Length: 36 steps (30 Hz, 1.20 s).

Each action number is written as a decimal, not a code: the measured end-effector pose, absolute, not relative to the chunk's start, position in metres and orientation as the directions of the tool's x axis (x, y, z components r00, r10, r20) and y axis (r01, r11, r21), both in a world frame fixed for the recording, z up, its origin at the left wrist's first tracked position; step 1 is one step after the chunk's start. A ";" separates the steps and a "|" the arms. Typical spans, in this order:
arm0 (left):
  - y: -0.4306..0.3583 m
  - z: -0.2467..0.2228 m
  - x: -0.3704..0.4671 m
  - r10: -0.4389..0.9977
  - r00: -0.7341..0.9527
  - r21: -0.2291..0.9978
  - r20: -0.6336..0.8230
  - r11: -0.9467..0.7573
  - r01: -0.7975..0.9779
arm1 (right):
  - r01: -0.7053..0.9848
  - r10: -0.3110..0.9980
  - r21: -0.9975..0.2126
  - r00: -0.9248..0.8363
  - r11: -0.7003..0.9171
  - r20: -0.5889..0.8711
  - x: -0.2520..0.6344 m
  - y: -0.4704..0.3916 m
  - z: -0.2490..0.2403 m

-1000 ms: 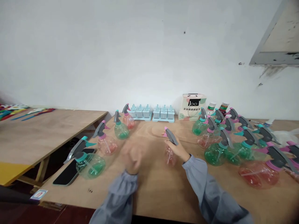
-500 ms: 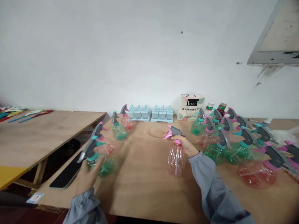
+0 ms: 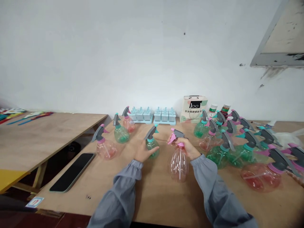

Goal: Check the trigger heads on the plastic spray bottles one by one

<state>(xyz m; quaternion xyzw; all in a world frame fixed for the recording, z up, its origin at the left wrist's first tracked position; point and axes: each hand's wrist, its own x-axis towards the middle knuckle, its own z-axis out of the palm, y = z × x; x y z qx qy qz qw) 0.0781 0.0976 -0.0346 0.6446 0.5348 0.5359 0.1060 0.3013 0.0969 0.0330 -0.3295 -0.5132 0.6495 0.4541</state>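
Note:
Near the middle of the table, my left hand [image 3: 144, 152] is wrapped round a green spray bottle [image 3: 155, 146] with a grey and teal spray head. Its thumb lies across the front of the bottle. To the right, my right hand [image 3: 187, 146] grips a clear pink spray bottle [image 3: 179, 164] at its neck and spray head, the pink trigger facing left. That bottle is upright and looks empty, with a straw inside. On the left stand a pink spray bottle [image 3: 106, 149], a green one [image 3: 122, 134] and, behind them, another pink one [image 3: 129, 123].
Several green and pink spray bottles [image 3: 220, 155] crowd the right side. Along the wall stand two light-blue ice-pop moulds [image 3: 165, 116], a paper bag [image 3: 193, 109] and two labelled bottles [image 3: 213, 109]. A black phone [image 3: 72, 172] lies at the left edge, a gap separating the neighbouring table [image 3: 52, 133].
My left hand has carried the green spray bottle from beside the phone rightward to the table's middle. The right hand keeps its grip on the pink bottle in about the same place.

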 end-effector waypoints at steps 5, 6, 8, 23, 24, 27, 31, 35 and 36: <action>0.108 -0.065 0.089 0.840 -0.207 0.742 0.502 -0.295 0.601 | -0.214 0.950 -0.973 -0.310 -0.092 -0.021 0.297 0.097 0.030; 0.108 -0.068 0.089 0.836 -0.196 0.734 0.512 -0.307 0.606 | -0.209 0.941 -0.972 -0.338 -0.108 -0.032 0.297 0.098 0.029; 0.107 -0.071 0.086 0.834 -0.176 0.723 0.523 -0.325 0.610 | -0.212 0.923 -0.971 -0.384 -0.113 -0.024 0.298 0.099 0.028; 0.111 -0.081 0.078 0.827 -0.123 0.691 0.549 -0.367 0.623 | -0.248 0.932 -0.965 -0.361 -0.079 0.016 0.298 0.101 0.027; 0.111 -0.081 0.077 0.826 -0.119 0.690 0.551 -0.370 0.622 | -0.248 0.929 -0.965 -0.371 -0.081 0.017 0.298 0.100 0.028; 0.111 -0.081 0.077 0.831 -0.117 0.691 0.543 -0.364 0.624 | -0.263 0.947 -0.962 -0.322 -0.071 0.018 0.296 0.099 0.029; 0.111 -0.080 0.077 0.823 -0.106 0.676 0.558 -0.377 0.633 | -0.287 0.976 -0.958 -0.216 -0.028 0.036 0.295 0.100 0.027; 0.112 -0.082 0.076 0.817 -0.096 0.666 0.569 -0.389 0.636 | -0.263 0.964 -0.962 -0.264 -0.073 -0.001 0.297 0.102 0.026; 0.112 -0.082 0.076 0.816 -0.090 0.667 0.570 -0.397 0.630 | -0.255 0.957 -0.964 -0.290 -0.078 -0.001 0.297 0.102 0.026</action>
